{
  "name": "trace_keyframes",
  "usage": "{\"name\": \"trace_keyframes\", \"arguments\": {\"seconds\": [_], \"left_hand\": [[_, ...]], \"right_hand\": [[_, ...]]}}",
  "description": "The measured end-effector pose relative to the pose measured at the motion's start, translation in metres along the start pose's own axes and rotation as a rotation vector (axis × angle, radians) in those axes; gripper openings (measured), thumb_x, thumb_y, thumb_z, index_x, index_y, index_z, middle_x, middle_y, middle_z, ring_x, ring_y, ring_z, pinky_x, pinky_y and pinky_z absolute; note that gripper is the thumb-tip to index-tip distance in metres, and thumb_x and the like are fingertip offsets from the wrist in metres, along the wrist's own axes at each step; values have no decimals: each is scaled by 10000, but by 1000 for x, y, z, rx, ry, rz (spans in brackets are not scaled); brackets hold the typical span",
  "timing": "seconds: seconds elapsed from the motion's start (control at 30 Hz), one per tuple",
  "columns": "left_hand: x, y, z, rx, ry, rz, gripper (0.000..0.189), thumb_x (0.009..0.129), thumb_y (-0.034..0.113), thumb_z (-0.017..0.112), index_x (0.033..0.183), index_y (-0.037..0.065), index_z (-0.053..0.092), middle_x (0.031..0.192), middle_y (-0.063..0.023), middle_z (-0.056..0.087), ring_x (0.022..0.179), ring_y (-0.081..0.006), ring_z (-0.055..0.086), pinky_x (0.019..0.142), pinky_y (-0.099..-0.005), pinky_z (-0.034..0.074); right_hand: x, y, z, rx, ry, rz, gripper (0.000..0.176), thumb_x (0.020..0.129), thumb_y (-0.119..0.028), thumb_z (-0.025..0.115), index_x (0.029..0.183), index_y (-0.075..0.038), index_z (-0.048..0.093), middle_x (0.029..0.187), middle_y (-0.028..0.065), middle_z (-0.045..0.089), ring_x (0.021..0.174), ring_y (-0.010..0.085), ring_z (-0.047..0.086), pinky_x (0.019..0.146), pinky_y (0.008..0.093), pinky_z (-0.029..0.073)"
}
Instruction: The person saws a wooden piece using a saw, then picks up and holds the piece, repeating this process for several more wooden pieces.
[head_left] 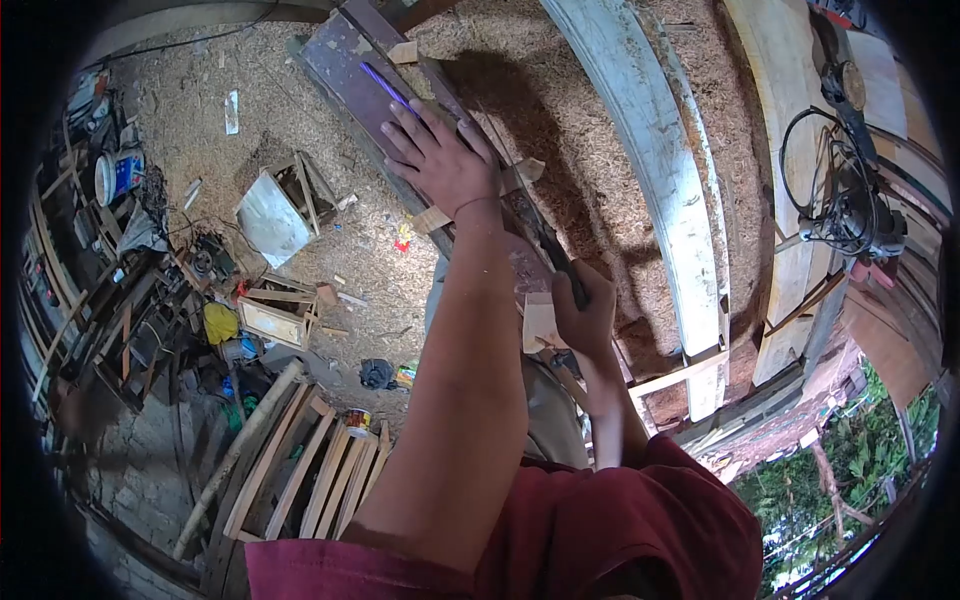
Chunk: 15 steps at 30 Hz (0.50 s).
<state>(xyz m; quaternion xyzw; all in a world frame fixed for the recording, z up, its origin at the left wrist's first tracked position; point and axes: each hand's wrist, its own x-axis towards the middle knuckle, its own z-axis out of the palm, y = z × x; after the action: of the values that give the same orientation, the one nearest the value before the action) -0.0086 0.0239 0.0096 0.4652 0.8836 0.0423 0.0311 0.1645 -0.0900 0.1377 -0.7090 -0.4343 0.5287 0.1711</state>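
Lean through the left grip (445,170) — laid palm-down on the long maroon board (340,65), over shaving-strewn ground (190,130), with fingers straight and slightly apart. By those fingertips, a purple pen (384,83); pinned or just lying there, cannot tell, so perhaps better set aside for a flatter, firmer press. In the right grip (585,305), closed round its dark handle: a long tool (547,240), apparently a saw, pointing up alongside the board toward the far end. Line up wrist, elbow and handle before pushing; draw long, even strokes, without forcing or twisting at the end of each. Mind the pale wooden piece (522,176) beside the left wrist, close to the tool, and another small block (403,52) farther up the board — both possible snags. Above all, watch the narrow space between left thumb and tool. Press straight down rather than sideways, and sight along the board's long edge for straightness. On any rocking, stop and brace again.
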Motion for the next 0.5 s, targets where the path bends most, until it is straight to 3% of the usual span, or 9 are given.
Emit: {"name": "trace_keyframes", "arguments": {"seconds": [0.33,0.5], "left_hand": [[-1,-3,3,43,-2,9,715,1061,396,457,1684,105,264,1768,-154,186,1617,-413,179,1265,-654,165],[2,0,3,31,8,7,716,1065,406,453,1684,103,261,1765,-159,192,1616,-419,176,1262,-654,167]], "right_hand": [[-8,11,-7,-42,14,-46,225,933,-191,703,804,-18,639,561,100,510,496,155,469,496,370,390],[-12,7,-11,-7,20,-25,231,930,-186,700,789,-23,616,569,107,516,500,178,503,502,380,403]]}}
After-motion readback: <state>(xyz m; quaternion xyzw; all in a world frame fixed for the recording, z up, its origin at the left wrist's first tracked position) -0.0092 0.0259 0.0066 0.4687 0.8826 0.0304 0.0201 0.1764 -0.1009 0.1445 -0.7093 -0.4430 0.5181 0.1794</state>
